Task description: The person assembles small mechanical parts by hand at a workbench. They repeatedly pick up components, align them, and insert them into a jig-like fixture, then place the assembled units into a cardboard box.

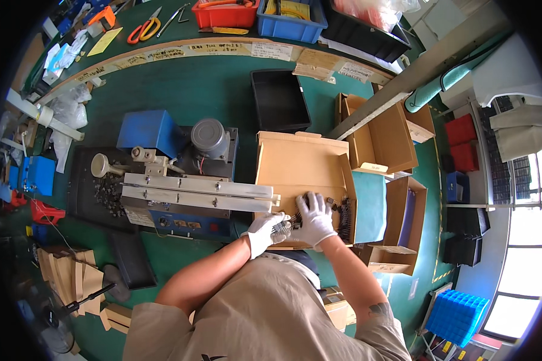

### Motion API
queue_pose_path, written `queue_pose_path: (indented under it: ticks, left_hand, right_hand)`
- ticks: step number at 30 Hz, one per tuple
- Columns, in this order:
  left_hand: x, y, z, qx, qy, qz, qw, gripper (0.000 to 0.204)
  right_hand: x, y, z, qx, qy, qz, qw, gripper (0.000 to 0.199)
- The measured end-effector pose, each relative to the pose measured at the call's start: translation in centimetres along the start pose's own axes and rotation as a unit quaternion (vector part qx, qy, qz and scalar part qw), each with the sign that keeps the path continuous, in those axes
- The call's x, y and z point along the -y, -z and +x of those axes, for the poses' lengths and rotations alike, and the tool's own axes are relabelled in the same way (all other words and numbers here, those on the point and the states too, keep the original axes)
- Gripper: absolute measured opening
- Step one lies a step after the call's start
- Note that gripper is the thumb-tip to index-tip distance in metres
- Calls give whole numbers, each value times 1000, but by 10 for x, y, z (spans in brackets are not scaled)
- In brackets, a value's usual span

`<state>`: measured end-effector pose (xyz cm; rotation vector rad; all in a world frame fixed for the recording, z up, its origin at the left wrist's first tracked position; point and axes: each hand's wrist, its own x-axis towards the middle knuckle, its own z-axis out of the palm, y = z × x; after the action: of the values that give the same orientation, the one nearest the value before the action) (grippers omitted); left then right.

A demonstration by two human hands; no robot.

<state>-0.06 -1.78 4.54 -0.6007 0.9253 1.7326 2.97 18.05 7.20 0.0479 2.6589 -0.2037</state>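
Note:
My left hand [262,234], in a white glove, is closed around a bunch of small dark metal parts [281,227] at the near left edge of an open cardboard box [295,162]. My right hand [315,221], also gloved, reaches palm down over the box with its fingers apart. Its heel is close to the bunch in the left hand. A row of similar dark parts [344,219] lines the box's right side, just beside the right fingers. The parts are too small to name. Left of the box, the white rails [199,191] of a bench machine end close to my left hand.
The machine has a blue housing [147,131] and a grey motor [209,136]. Loose dark pieces lie in a black tray [96,207] at its left. An empty black bin [280,99] stands behind the box. More cardboard boxes [376,138] and a slanting metal post [397,90] are to the right.

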Motion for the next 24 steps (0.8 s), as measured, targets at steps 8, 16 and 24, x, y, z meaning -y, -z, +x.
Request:
queue_pose_path:
  ticks: [8,16,24]
  left_hand:
    - [2,-7,5,-21,-24,-31,999,20]
    - [1,-8,4,5,-26,-63,998,18]
    - [7,-13,16,7,-61,-84,995,13]
  right_hand:
    - [-25,-32,1,-120,90,-18,988,85]
    - [-41,-51,8,-178,130,15,975,33]
    - [-52,-61,13,-202,104,81,970,21]
